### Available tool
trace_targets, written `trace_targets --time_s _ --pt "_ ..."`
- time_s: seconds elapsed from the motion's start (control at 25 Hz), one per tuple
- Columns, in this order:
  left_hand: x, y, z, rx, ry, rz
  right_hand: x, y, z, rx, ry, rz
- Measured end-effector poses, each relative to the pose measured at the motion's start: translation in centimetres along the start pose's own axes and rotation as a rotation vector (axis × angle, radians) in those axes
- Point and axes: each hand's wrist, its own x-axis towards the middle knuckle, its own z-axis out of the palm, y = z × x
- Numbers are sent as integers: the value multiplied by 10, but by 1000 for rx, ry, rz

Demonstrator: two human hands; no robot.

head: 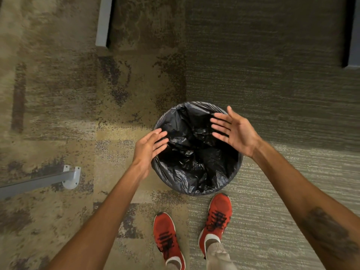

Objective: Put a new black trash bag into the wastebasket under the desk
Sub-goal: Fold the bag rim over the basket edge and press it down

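The wastebasket [197,189] stands on the carpet [272,84] just ahead of the person's red shoes [218,217], out in the open and not beneath any tabletop that I can see. The black trash bag [194,152] is already down inside it, crumpled into the bottom, its top edge folded out over the rim all the way round.

Both hands hover over the opening. The left hand [148,146] is at the near-left rim, fingers loosely spread, and I cannot tell whether the fingertips brush the plastic. The right hand [232,129] is over the far-right side, palm turned inward, its grip wide and holding nothing. The left grip is likewise wide and empty.

To my eye the lining is about done; what seems left is to carry the bin back under the desk. A gray metal leg with a bolted foot plate [72,177] shows to the left.

The risk lies there. The bag looks thin and slack, held only by its fold over the rim, so lifting the bin by the plastic could pull it loose or tear it. Air trapped beneath the folds could also puff the bag upward and slip the edge off.
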Motion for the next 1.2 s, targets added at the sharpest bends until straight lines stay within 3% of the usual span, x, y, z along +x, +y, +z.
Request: trace_targets --time_s 0.12,0.24,0.32,0.52,0.68,0.96,1.2 --pt "-20 -7 3 158 234 119 -23 4 -1 -116 92 -123" --pt "-46 -28 10 388 481 162 -55 37 -13 -426 500 -347" --pt "-60 -45 14 409 477 83 -74 67 -21 -581 697 -315" --pt "-68 -66 7 165 302 -92 -86 111 -30 -225 377 -66" --pt "-64 -65 -8 34 236 -124 -79 122 -34 -50 350 -59" --pt "-54 -38 -52 -29 250 -39 -75 109 18 -78 348 -188" --pt "-30 15 -135 -5 338 67 -24 90 127 -112 259 -222"
